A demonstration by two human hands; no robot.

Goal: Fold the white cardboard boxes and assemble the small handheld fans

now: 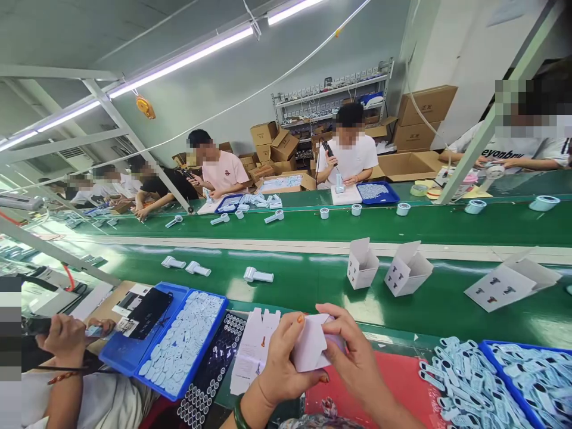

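Note:
Between my two hands is a small white folding box (308, 345), held above the front edge of the bench with some of its flaps standing out. My left hand (277, 363) grips its left side, thumb on top and fingers beneath. On the other side, my right hand (355, 351) has its fingers closed at the box's open end, partly hiding it. A red mat (388, 381) lies beneath my hands. Just left of them are flat printed white cartons (252, 348). To the right lies a heap of light-blue plastic parts (460, 378).
Three open white boxes (409, 277) stand on the green conveyor belt (308, 280), with several light-blue fan-like devices (259, 275) farther left. A blue tray (489, 351) borders the heap. At left, a co-worker's hand (67, 339) works near another blue tray (181, 387) and a black sticker sheet (217, 351).

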